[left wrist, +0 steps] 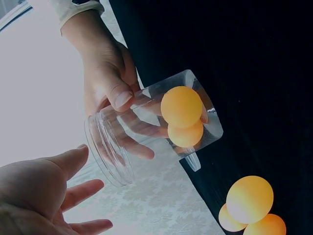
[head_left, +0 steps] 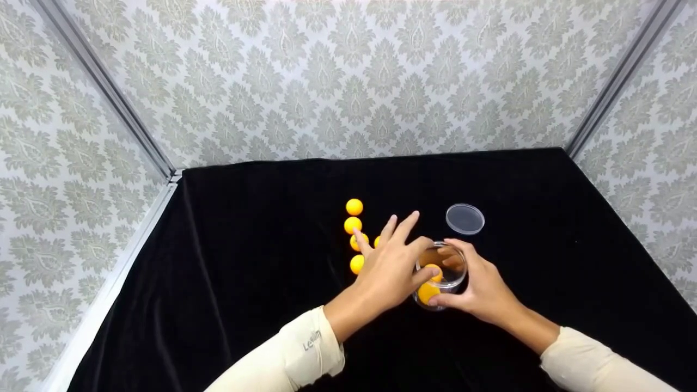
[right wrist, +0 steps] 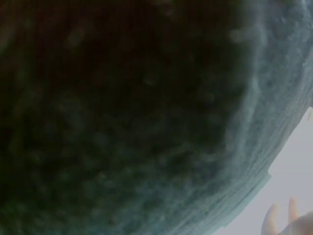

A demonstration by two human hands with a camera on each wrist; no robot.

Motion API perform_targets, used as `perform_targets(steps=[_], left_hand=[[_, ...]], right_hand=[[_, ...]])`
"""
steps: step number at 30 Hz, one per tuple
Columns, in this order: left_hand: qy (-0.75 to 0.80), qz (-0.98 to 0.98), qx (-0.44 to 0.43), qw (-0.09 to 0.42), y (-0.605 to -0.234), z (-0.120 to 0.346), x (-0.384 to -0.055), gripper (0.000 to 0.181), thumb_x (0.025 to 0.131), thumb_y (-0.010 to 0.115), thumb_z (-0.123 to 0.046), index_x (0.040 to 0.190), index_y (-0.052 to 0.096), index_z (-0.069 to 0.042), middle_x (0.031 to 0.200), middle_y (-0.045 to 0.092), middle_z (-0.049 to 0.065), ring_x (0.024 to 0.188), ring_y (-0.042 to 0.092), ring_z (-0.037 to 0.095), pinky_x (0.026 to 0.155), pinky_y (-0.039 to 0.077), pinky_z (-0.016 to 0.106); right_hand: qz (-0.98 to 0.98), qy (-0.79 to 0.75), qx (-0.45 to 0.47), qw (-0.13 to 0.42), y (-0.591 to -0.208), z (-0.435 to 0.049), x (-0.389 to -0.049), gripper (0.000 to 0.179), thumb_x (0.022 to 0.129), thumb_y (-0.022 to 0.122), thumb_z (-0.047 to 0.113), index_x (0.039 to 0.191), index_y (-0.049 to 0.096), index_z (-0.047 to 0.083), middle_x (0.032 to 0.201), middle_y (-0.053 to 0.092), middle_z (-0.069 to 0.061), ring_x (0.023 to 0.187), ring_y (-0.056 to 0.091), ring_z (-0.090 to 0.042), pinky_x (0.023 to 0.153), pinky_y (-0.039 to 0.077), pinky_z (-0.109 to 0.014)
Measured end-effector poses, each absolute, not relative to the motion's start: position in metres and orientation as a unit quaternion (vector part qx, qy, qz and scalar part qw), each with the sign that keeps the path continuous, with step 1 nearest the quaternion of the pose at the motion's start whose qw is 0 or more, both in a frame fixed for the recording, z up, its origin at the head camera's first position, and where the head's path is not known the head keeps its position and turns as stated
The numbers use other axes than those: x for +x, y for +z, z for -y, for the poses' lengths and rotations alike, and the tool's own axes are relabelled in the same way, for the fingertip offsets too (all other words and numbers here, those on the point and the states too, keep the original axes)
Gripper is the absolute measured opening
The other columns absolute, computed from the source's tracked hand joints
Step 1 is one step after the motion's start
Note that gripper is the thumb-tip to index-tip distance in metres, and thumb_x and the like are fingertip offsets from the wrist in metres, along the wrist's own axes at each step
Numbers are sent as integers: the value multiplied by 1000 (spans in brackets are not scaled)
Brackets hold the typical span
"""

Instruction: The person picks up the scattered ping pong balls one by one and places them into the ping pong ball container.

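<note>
My right hand (head_left: 486, 288) grips a clear plastic jar (head_left: 453, 284), its thumb on the near side and its fingers round the far side. Two orange balls (left wrist: 181, 107), like ping-pong balls, lie at the bottom of the jar in the left wrist view. My left hand (head_left: 387, 270) is spread beside the open mouth, its thumb near the threaded rim (left wrist: 110, 149) and nothing in its grasp. To its left stands a rough column of several more orange balls (head_left: 354, 207), one of them partly hidden by the fingers. The right wrist view is mostly a dark blur.
A round clear lid (head_left: 465, 219) lies flat behind the jar, to the right. Black cloth (head_left: 261, 228) covers the table. Patterned walls (head_left: 348, 87) with metal edge strips (head_left: 109, 81) enclose the back and both sides.
</note>
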State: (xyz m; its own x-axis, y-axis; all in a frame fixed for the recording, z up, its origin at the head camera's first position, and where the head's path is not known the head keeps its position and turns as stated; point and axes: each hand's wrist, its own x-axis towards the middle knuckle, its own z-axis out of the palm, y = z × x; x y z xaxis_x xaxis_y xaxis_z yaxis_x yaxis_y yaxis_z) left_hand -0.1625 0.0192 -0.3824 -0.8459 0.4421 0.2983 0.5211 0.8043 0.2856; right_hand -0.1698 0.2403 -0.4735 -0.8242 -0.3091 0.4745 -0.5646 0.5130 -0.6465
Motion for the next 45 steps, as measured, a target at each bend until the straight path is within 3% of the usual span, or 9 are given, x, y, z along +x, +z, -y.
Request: perform_targets(steps=[9, 18, 27, 34, 42, 45], left_hand=[[-185, 944, -251, 105, -384, -16, -164, 34, 91, 74, -49, 119, 70, -31, 166, 35, 1, 151, 35, 41, 98, 14, 92], [-184, 947, -243, 104, -383, -10, -166, 37, 91, 72, -51, 122, 69, -31, 166, 35, 1, 150, 36, 40, 100, 10, 91], [-184, 948, -232, 115, -381, -3, -170, 40, 90, 73, -51, 124, 68, -32, 166, 36, 1, 150, 37, 39, 100, 12, 91], [-193, 951, -213, 113, -379, 7, -174, 39, 90, 73, -51, 124, 68, -32, 166, 36, 0, 151, 35, 39, 102, 9, 90], [-203, 955, -196, 92, -386, 21, -180, 40, 91, 73, -49, 126, 67, -31, 167, 32, 1, 154, 28, 40, 103, 4, 90], [-205, 956, -192, 89, -391, 25, -182, 39, 90, 74, -48, 124, 67, -30, 167, 32, 2, 154, 28, 41, 103, 2, 90]], right_hand=[[881, 382, 227, 160, -473, -242, -168, 109, 58, 96, 54, 149, 44, 22, 128, 69, 4, 112, 69, -16, 98, 53, -38], [884, 380, 222, 157, -474, -242, -169, 109, 58, 96, 54, 149, 43, 24, 129, 68, 6, 116, 67, -15, 99, 52, -39], [883, 377, 223, 166, -473, -243, -169, 112, 56, 96, 55, 147, 47, 11, 126, 68, 6, 114, 67, -15, 100, 48, -23], [874, 391, 235, 165, -473, -241, -169, 111, 57, 97, 53, 147, 46, 10, 126, 69, 5, 111, 69, -16, 99, 51, -30], [875, 392, 229, 169, -473, -241, -169, 112, 55, 97, 53, 146, 47, 10, 126, 69, 7, 114, 67, -16, 102, 41, -11], [877, 391, 224, 168, -474, -241, -169, 113, 55, 97, 54, 147, 47, 12, 126, 69, 7, 115, 67, -16, 102, 40, -10]])
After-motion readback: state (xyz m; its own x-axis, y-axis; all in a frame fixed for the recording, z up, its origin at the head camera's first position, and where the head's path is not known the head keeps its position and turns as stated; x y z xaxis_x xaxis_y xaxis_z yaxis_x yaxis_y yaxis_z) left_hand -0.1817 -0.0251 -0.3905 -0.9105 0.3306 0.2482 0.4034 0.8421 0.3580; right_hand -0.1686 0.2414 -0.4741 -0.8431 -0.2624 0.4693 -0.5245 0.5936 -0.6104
